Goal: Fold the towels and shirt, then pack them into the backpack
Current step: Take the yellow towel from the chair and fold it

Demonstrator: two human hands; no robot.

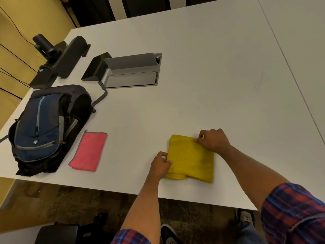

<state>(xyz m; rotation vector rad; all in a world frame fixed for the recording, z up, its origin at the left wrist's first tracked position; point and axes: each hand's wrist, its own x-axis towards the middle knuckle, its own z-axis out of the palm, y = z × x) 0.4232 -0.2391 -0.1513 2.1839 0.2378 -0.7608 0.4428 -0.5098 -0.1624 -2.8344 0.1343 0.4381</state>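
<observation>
A yellow cloth (pixel 191 160), folded into a thick square, lies on the white table near its front edge. My left hand (pixel 161 165) pinches the cloth's left edge. My right hand (pixel 213 140) pinches its far right corner. A pink towel (pixel 88 151), folded into a flat rectangle, lies to the left of the yellow cloth. A blue and black backpack (pixel 44 127) rests on its back at the table's left end, beside the pink towel.
An open grey cable box (pixel 131 71) is set into the white table (pixel 219 76) behind the backpack. A black speaker bar and camera (pixel 59 57) stand at the far left corner. Dark chairs stand below the front edge.
</observation>
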